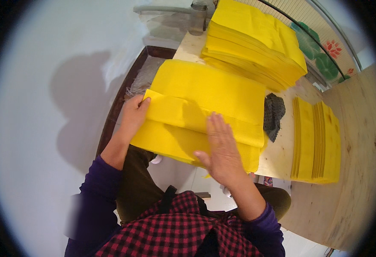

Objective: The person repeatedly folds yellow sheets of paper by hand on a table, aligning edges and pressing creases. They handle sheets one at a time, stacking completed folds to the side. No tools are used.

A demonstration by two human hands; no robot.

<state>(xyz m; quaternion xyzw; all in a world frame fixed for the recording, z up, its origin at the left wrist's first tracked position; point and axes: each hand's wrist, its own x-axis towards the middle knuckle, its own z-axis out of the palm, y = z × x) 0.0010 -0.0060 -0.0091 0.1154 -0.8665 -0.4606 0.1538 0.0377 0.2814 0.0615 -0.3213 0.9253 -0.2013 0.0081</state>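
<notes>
At the near side of the table (274, 165), my left hand (132, 118) pinches the left end of the folded yellow cloth (171, 109). My right hand (222, 152) is flat over it, thumb out wide. If 1 hand pulls harder, it might go crooked.

jar (198, 20): see-through one, over at the far left end of the table
table (277, 159): just pale wood, bare patch showing on the right
rag (273, 115): dark gray, bumpy, kinda crumpled, right side of the table
screen (307, 39): far right, ribbed, got green leaves and red flowers on it
wood panel (359, 145): light, knotty, way over right
wall (34, 85): plain whitish, whole left side
</notes>
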